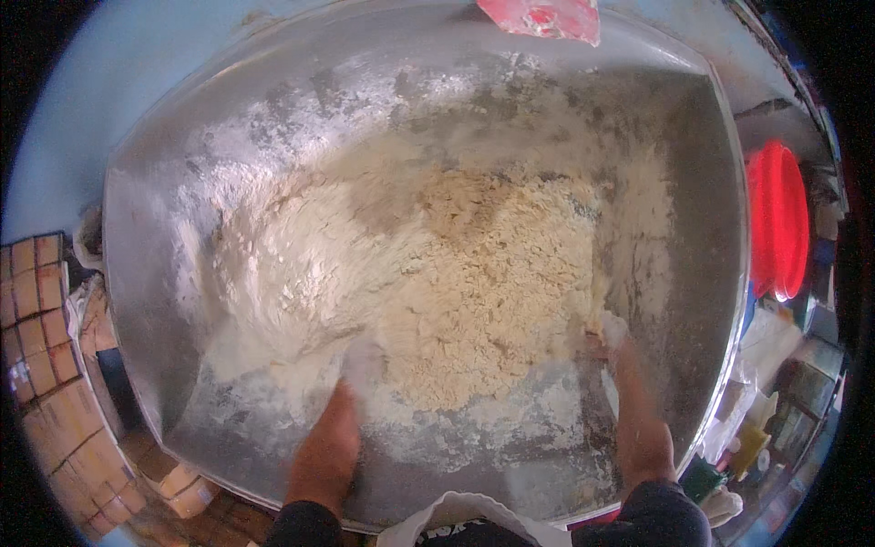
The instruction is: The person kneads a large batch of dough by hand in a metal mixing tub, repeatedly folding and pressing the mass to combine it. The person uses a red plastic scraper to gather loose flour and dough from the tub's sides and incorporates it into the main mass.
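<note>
Head view: reaching down into the steel trough (697,365) with both bare hands, floury and blurred. Holding the left hand (363,358) at the near edge of the flour (301,255), spread pale and loose ahead of it and to its left. Can't tell from the smear whether curled or opened. Over on the other side, holding the right hand (611,330) at the right border of the crumbly dough (483,292), lying yellower and lumpier between the hands and ahead of them. Seemingly touching that edge, but can't tell whether grasping any of it. Far ahead of both hands, at the far rim, spotting a floury red thing (547,20). Outside the trough, right of and ahead of the right hand, noting a red basin (777,219); behind both hands, dark sleeves (305,526).
</note>
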The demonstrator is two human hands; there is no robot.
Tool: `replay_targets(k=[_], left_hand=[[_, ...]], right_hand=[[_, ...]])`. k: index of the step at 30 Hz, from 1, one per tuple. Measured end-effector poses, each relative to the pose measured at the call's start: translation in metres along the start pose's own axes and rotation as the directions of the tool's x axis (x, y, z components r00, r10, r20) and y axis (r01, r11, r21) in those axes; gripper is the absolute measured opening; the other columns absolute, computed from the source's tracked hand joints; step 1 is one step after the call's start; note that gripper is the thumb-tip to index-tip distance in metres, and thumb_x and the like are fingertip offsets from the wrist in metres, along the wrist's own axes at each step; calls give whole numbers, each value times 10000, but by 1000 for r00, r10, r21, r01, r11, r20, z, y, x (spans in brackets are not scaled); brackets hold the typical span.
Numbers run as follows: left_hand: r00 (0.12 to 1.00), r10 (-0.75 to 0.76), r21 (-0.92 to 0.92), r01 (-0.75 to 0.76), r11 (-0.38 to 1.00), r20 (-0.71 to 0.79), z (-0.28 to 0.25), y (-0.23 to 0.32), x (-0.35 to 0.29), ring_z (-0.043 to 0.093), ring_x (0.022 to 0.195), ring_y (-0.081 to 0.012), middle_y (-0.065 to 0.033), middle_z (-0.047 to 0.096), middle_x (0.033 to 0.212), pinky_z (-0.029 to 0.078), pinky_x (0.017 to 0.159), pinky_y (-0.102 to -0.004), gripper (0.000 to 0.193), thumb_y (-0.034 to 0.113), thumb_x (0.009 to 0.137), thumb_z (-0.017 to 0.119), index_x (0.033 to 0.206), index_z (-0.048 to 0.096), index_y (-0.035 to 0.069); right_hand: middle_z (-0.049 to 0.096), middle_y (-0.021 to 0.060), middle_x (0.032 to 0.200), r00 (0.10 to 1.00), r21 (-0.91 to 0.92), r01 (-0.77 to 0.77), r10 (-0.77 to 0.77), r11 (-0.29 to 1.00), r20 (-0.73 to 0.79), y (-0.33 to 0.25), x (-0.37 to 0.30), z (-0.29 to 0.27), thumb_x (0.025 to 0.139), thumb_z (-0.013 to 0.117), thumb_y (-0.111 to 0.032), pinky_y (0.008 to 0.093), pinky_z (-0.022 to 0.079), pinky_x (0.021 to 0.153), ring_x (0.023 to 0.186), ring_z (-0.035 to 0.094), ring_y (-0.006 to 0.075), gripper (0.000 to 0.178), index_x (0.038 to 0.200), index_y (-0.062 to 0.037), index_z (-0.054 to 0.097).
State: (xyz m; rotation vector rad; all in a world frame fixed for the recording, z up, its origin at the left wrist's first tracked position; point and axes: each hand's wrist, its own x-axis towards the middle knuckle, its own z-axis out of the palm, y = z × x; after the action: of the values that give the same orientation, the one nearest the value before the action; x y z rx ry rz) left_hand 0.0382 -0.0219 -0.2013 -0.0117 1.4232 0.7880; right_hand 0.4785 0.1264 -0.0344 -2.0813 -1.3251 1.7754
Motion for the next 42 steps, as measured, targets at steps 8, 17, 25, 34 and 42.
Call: replay_targets(k=[8, 17, 25, 34, 42], left_hand=[[982, 70, -139, -46, 989, 174, 188, 5, -31, 596, 1042, -255, -123, 599, 1172, 486, 889, -392, 464, 305, 958, 499, 1346, 452, 55], [969, 244, 367, -236, 900, 26, -42, 71, -153, 581, 728, -143, -48, 625, 898, 502, 611, -284, 207, 106, 921, 540, 1109, 584, 33], [957, 274, -303, -289, 908, -90, -152, 84, -51, 636, 948, -252, -116, 649, 1040, 539, 804, -420, 272, 172, 946, 443, 1128, 603, 49], [906, 337, 311, -407, 859, 256, -11, 71, -82, 638, 916, -237, -134, 647, 1036, 529, 797, -390, 300, 198, 960, 441, 1125, 574, -15], [999, 41, 998, 34, -51, -32, -42, 99, -162, 636, 943, -263, -187, 661, 953, 496, 789, -379, 181, 164, 865, 572, 938, 676, 35]], right_hand=[[503, 114, 1326, 947, 500, -292, 319, 815, 33, -15, 38, 86, 851, 659, -349, 423, 427, 965, 1195, 496, 260, 589, 1361, -135, 458], [590, 164, 1211, 778, -574, 621, -510, 533, 367, -220, 111, 78, 719, 797, -375, 397, 426, 1001, 1158, 538, 269, 772, 1333, -28, 482], [431, 159, 1427, 852, -200, 367, -242, 908, 464, -183, 243, 214, 897, 584, -452, 419, 387, 1063, 1277, 444, 300, 623, 1374, -69, 467], [431, 158, 1426, 416, -271, 817, -195, 508, 888, -79, 116, 284, 841, 591, -403, 429, 318, 1095, 1278, 441, 338, 603, 1366, -126, 482], [492, 142, 1372, 935, -676, 353, -244, 647, 255, -154, 121, 64, 862, 610, -386, 419, 357, 1067, 1263, 457, 303, 558, 1335, -108, 507]])
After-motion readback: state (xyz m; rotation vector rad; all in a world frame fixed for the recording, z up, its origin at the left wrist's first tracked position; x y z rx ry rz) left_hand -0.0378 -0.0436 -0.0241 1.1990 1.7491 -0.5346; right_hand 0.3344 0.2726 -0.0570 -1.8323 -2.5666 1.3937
